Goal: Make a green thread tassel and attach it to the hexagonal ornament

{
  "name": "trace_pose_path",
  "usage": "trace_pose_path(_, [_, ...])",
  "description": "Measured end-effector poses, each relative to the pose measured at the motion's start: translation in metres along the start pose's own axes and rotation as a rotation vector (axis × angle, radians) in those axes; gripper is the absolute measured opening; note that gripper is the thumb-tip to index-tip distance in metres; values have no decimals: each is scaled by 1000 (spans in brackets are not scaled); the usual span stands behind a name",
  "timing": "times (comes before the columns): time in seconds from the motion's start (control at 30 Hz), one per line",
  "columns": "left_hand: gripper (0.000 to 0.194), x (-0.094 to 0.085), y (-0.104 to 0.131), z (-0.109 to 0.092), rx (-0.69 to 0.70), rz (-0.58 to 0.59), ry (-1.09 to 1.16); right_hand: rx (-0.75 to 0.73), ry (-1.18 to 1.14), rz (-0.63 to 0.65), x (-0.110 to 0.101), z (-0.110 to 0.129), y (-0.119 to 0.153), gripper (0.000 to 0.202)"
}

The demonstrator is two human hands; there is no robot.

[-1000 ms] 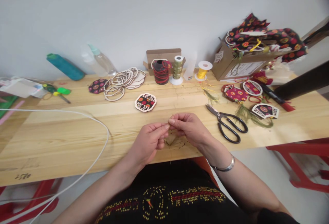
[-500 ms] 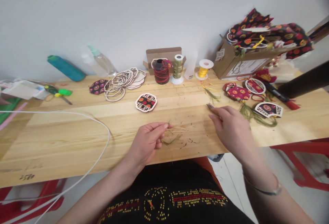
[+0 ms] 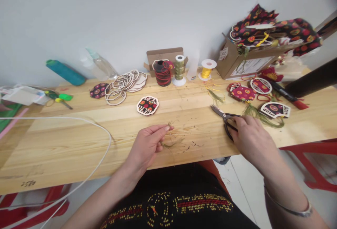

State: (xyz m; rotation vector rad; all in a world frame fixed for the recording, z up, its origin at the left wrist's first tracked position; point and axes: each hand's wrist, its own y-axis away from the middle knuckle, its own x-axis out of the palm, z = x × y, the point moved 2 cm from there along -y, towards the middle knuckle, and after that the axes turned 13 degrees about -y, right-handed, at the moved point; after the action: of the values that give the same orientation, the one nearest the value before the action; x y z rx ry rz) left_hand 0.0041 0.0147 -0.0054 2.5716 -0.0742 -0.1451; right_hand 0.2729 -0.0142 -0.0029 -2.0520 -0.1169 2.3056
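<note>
My left hand (image 3: 149,141) is closed in a pinch on a small bunch of olive-green threads (image 3: 171,145). The thread ends stick out past the fingertips and spread just above the tabletop. To the right, my right hand (image 3: 251,136) has its fingers at the handles of black scissors (image 3: 223,114), whose blades point to the upper left. The scissors appear to lie on the wooden table (image 3: 113,153), blades nearly together. Dark and green thread scraps (image 3: 193,145) lie between my hands. Beyond my left hand is a patterned octagonal piece (image 3: 147,106) with a wooden frame.
Along the wall stand a red-black cord spool (image 3: 162,76), a green thread spool (image 3: 179,69) and a yellow spool (image 3: 206,73). Wooden frames (image 3: 122,85) are piled left of them. A cardboard box (image 3: 250,62) and finished pendants (image 3: 243,93) are at the right. A white cable (image 3: 106,141) loops on the left.
My right hand has shifted to the right, and the scissors, mostly covered before, now show their blades and handles on the table. My left hand keeps its pinch on the threads.
</note>
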Motion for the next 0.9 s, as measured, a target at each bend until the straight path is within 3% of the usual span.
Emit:
trace_pose_path(0.37, [19, -1, 0, 2, -8, 4, 15, 57, 9, 44, 1, -4, -5, 22])
trace_pose_path(0.47, [18, -2, 0, 3, -5, 13, 19, 114, -143, -20, -3, -4, -3, 27])
trace_pose_path(0.57, [19, -2, -1, 2, -6, 9, 24, 116, -538, -27, -9, 5, 0, 28])
trace_pose_path(0.7, [20, 0, -1, 2, -2, 23, 46, 12, -1138, 284, -16, 31, 4, 37])
trace_pose_path(0.77, [21, 1, -1, 1, -1, 40, 60, -67, -1225, 380, -22, 43, 5, 45])
trace_pose_path(0.9, [22, 0, 1, -1, 2, 53, 88, -114, -1168, 556, -25, 53, 3, 43])
